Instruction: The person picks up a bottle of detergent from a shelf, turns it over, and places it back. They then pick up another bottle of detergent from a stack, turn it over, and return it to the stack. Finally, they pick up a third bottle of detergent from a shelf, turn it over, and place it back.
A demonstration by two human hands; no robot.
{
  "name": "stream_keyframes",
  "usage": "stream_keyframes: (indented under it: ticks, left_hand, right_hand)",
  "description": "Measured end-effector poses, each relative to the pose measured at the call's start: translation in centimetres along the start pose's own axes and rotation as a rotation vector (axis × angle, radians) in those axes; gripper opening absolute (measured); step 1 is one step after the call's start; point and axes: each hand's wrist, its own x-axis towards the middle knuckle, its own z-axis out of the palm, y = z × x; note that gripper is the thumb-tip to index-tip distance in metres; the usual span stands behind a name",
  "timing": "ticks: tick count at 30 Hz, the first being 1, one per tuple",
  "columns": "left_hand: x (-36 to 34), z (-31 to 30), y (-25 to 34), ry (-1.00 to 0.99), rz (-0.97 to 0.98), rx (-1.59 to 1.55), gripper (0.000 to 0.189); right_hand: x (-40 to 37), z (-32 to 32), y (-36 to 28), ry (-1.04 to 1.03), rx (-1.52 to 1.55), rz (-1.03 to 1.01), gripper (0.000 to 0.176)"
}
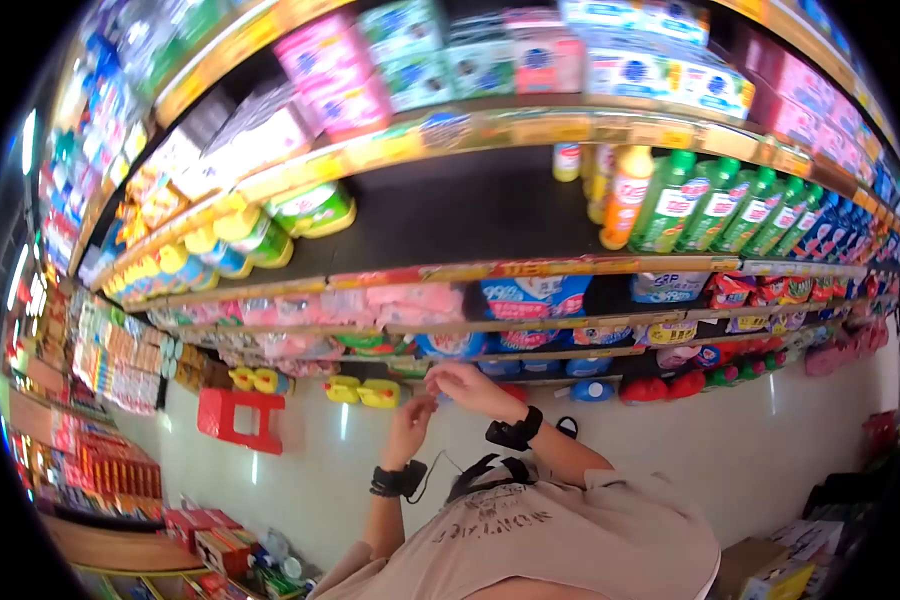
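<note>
My left hand point(411, 427) is raised in front of the lower shelves, its fingers bent and drawn together; whatever may be between them is too small to make out. Close beside it and a little higher, my right hand point(472, 388) has its fingers loosely curved and partly apart, with nothing visible in it. Both wrists wear black bands. Beyond the hands, blue detergent bags point(452, 343) lie on a low shelf. Yellow bottles point(378, 392) stand near the floor to the left of my hands.
Green bottles point(663, 205) and an orange bottle point(625, 200) stand on the middle shelf, with yellow-capped bottles point(255, 235) to the left. Boxed goods point(405, 60) fill the shelf above. A red stool point(240, 420) stands on the floor at left; cartons point(785, 555) sit at lower right.
</note>
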Motion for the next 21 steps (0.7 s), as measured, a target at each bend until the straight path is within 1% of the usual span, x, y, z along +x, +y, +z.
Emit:
stream_keyframes:
  ticks: [1,3,4,7,8,10,13,15,17,18,21]
  left_hand:
    - [-1.9,-0.8,-0.8,0.022,-0.027,-0.009,0.018]
    - [-6.4,-2.1,-2.6,0.085,-0.1,-0.037,0.018]
    - [-8.4,-2.7,-3.3,0.104,-0.135,-0.092,0.021]
    - [-13.9,-4.7,-3.8,0.223,-0.216,-0.257,0.021]
    - [-15.4,-5.5,-3.4,0.251,-0.251,-0.267,0.021]
    - [-18.1,-5.9,-5.4,0.36,-0.267,-0.296,0.021]
    - [-21.6,-7.6,-6.4,0.519,-0.305,-0.32,0.022]
    - [-23.1,-8.5,-6.9,0.612,-0.314,-0.36,0.023]
    - [-24.5,-9.3,-8.5,0.714,-0.388,-0.419,0.023]
    - [-25.2,-9.8,-9.5,0.762,-0.428,-0.443,0.024]
    - [-26.7,-12.0,-11.6,0.878,-0.492,-0.396,0.023]
  right_hand:
    - [0.6,1.7,0.6,-0.068,-0.053,0.008,0.023]
    - [1.0,5.1,2.3,-0.132,-0.09,0.103,0.022]
    - [1.4,6.8,3.1,-0.174,-0.094,0.154,0.022]
    - [2.3,11.8,5.7,-0.327,-0.127,0.3,0.022]
    - [2.6,13.2,6.0,-0.385,-0.145,0.332,0.023]
    - [3.5,15.6,5.8,-0.496,-0.168,0.397,0.024]
    - [5.5,18.5,7.7,-0.632,-0.211,0.447,0.024]
    - [7.1,20.4,8.8,-0.673,-0.19,0.492,0.023]
    - [8.9,22.6,10.8,-0.712,-0.171,0.526,0.023]
    - [9.8,24.1,11.1,-0.713,-0.211,0.55,0.022]
    - [12.7,27.8,13.8,-0.82,-0.325,0.485,0.023]
